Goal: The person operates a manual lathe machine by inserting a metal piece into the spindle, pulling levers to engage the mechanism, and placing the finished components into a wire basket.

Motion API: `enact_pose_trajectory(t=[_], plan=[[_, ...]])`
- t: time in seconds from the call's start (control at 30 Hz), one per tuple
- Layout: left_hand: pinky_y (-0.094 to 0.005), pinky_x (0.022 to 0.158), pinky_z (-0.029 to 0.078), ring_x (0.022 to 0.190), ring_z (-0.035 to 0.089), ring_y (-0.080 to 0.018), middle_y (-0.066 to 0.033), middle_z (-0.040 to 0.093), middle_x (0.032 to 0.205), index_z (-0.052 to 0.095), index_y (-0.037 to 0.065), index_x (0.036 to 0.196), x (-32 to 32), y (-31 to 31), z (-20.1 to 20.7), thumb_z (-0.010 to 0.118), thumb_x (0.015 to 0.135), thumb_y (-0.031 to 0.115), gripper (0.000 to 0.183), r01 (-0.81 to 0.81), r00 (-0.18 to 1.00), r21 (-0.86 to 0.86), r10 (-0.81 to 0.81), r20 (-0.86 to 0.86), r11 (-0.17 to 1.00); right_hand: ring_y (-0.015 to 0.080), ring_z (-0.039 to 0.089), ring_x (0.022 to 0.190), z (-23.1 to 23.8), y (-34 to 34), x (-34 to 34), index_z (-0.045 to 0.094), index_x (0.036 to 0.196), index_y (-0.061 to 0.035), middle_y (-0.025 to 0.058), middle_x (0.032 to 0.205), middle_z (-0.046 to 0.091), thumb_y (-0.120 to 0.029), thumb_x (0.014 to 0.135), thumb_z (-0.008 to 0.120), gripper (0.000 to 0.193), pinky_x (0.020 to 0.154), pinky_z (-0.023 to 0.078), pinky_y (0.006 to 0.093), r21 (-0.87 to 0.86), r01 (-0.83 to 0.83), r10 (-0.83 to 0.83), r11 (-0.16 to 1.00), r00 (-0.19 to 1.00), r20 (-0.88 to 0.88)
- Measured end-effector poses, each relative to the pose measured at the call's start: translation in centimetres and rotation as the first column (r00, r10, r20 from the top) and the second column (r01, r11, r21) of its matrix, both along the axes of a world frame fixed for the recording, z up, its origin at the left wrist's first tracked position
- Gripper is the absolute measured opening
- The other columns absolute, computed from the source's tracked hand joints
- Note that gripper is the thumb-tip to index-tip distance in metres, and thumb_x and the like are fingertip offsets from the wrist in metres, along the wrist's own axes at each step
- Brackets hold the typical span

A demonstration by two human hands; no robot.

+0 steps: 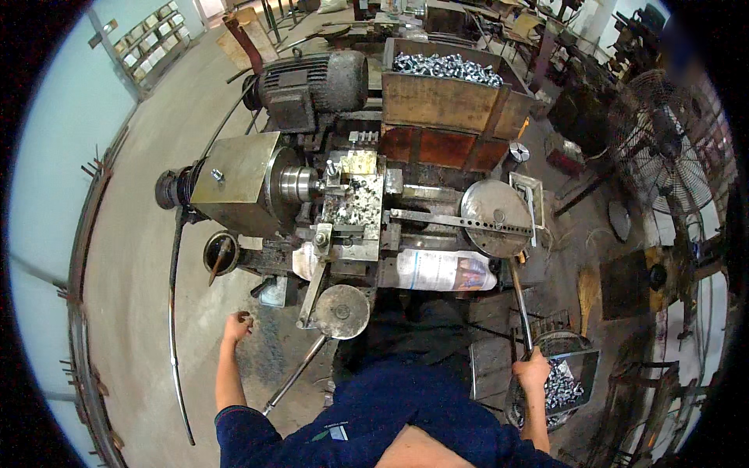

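Note:
My right hand [532, 371] is wrapped round the end of a long metal lever [520, 300], which runs up to a round steel disc [495, 218] on the lathe's right side. Off to the left, beside the machine, my left hand [239, 324] hangs with its fingers curled in; whatever they may hold is too small to make out. Closest to that hand are a second lever [295, 375] and its smaller disc [342, 311]. Metal chips cover the lathe's cross slide [353, 204], in front of the spindle chuck [296, 185].
Behind the lathe sit a motor [312, 82] and a wooden box [445, 97] heaped with small metal parts. A bin [585, 382] of similar parts stands by my right hand. A floor fan [663, 140] is at the right, and a small pot [221, 253] at the left.

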State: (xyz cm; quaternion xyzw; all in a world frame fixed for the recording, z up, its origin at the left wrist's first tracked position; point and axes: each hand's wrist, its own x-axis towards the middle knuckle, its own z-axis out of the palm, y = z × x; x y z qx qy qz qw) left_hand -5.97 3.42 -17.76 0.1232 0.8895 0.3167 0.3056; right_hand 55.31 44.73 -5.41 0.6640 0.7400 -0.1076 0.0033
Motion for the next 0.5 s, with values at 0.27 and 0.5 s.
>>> enact_pose_trajectory(t=[0.27,0.5], plan=[[-0.0292,0.052,0.049,0.059,0.06,-0.0175,-0.0138,0.062,0.074,0.055,-0.008,0.106,-0.6,2.4,2.1,0.058,0.077,0.008,0.033,0.006,1.0,0.045,-0.006,0.016,0.999,0.0392,0.06,0.074,1.5,1.9,-1.4,0.064,0.078,-0.004,0.0217,0.076,0.062,-0.028,0.062,0.055,0.031,0.072,0.047,0.0451,-0.047,0.004,0.001,0.999,0.993,0.118],[-0.0353,0.07,0.048,0.079,0.062,-0.027,-0.0183,0.063,0.087,0.056,-0.002,0.107,-4.3,4.1,3.2,0.061,0.073,0.018,0.04,0.06,0.941,-0.161,-0.11,-0.319,0.985,0.0329,0.062,0.081,0.0,13.0,3.8,0.063,0.076,-0.0046,0.0192,0.082,0.063,-0.032,0.063,0.06,0.03,0.07,0.049,0.0426,0.095,0.02,-0.051,0.995,0.941,0.335]])
